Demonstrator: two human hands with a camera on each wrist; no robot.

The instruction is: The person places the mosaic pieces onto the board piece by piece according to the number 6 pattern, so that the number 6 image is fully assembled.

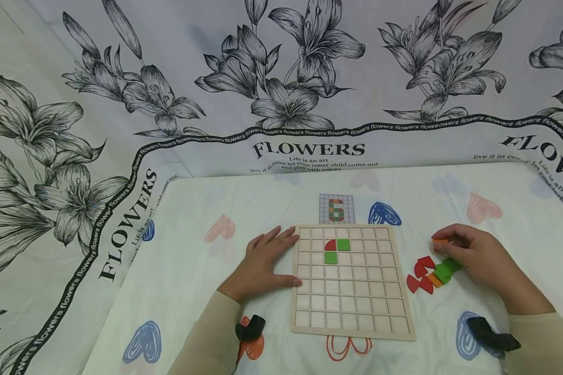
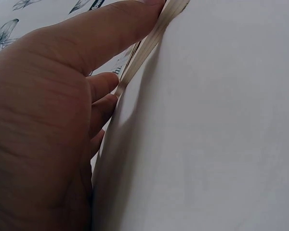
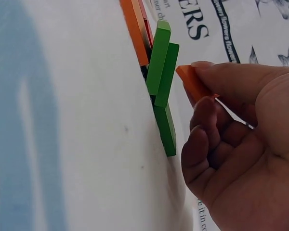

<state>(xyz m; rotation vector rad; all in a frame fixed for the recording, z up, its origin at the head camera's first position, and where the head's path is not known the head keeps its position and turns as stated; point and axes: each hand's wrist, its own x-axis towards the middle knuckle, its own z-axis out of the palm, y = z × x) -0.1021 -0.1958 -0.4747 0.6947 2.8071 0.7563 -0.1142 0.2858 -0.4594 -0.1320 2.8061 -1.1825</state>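
A wooden grid board (image 1: pixel 352 302) lies on the cloth, holding a red quarter-circle tile (image 1: pixel 330 245) and two green square tiles (image 1: pixel 343 245). Against its left edge rests my left hand (image 1: pixel 268 263), fingers spread and thumb on the rim; the left wrist view shows the same touch. To the right of the board, my right hand (image 1: pixel 476 258) pinches an orange tile (image 3: pixel 195 84) between thumb and fingers, raised over the loose pile. That pile has red tiles (image 1: pixel 413 284), green tiles (image 3: pixel 160 60) and an orange tile (image 1: pixel 434 280), some overlapping.
Behind the board's top edge lies a small pattern card (image 1: pixel 336 209) with a coloured figure on a grid. The table cloth (image 1: pixel 192 291) is white with printed hearts. A flower-printed fabric (image 1: pixel 225 109) hangs behind and to the left.
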